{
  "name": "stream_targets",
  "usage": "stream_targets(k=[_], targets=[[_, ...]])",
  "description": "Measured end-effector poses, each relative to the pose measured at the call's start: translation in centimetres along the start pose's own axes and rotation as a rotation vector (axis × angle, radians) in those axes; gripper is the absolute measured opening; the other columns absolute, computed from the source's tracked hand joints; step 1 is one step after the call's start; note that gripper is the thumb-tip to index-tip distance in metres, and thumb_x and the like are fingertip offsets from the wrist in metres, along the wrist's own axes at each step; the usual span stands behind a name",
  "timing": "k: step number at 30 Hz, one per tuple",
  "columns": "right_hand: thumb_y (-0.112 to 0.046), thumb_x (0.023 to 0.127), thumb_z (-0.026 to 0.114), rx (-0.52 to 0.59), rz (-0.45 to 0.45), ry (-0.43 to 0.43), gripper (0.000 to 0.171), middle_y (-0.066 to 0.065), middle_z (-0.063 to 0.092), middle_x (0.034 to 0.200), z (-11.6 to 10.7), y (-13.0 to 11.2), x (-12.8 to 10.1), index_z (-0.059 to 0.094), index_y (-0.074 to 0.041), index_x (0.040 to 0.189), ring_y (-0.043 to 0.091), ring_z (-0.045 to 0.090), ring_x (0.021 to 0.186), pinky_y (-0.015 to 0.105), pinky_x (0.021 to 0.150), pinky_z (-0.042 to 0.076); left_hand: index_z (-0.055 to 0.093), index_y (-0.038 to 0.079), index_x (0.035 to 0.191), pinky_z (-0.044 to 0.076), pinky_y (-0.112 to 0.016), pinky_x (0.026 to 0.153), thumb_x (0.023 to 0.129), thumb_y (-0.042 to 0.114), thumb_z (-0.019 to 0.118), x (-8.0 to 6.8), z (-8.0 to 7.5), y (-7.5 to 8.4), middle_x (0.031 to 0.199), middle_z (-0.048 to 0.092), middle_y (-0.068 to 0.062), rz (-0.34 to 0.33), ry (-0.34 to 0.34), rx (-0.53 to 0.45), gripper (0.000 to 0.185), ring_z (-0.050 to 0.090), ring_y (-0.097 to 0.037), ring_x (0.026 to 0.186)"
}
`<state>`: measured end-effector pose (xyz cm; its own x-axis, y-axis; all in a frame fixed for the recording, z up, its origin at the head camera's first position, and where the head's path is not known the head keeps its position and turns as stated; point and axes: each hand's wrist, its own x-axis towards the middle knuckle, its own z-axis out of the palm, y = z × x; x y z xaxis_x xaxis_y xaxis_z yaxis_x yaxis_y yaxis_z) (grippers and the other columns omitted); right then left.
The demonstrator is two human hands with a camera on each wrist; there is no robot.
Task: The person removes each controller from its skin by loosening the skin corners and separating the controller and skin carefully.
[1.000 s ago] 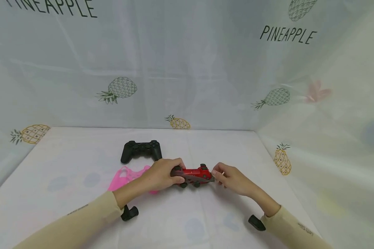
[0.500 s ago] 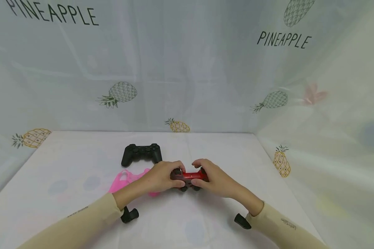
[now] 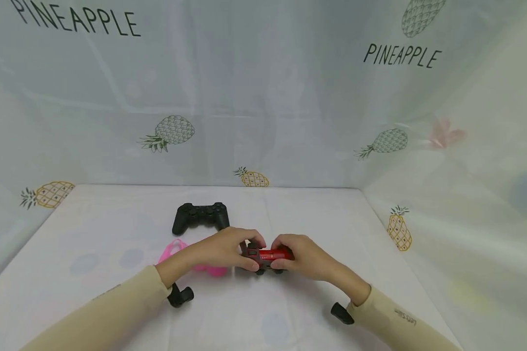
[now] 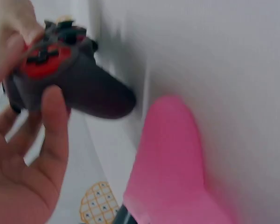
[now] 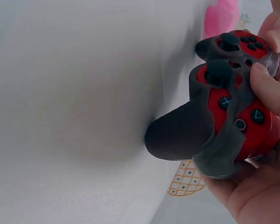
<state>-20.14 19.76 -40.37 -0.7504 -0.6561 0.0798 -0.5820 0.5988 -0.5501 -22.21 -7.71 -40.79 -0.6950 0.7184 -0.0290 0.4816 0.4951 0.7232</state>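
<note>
Red controller (image 3: 270, 254) in grey skin gripped both ends: left hand (image 3: 221, 249), right hand (image 3: 300, 256), fingers curled round.

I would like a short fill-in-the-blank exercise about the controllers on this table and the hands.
1. Both hands hold the ____ controller, which wears a grey silicone cover.
2. The black controller lies ____ the hands, untouched.
3. The loose silicone cover beside the left hand is ____.

Missing words: red; behind; pink
</note>
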Motion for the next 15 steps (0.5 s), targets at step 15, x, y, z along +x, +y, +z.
stream_targets(k=[15], targets=[[-0.027, 0.090, 0.088, -0.136, -0.100, 0.020, 0.027, -0.014, 0.067, 0.096, 0.1, -0.1, -0.1, 0.073, -0.017, 0.109, 0.003, 0.057, 0.081, 0.022, 0.074, 0.051, 0.074, 0.033, 0.119, 0.057, -0.031, 0.081, 0.112, 0.029, 0.058, 1.1, -2.3, -0.6, 0.104, 0.073, 0.016, 0.100, -0.202, -0.049, 0.018, 0.069, -0.016, 0.089]])
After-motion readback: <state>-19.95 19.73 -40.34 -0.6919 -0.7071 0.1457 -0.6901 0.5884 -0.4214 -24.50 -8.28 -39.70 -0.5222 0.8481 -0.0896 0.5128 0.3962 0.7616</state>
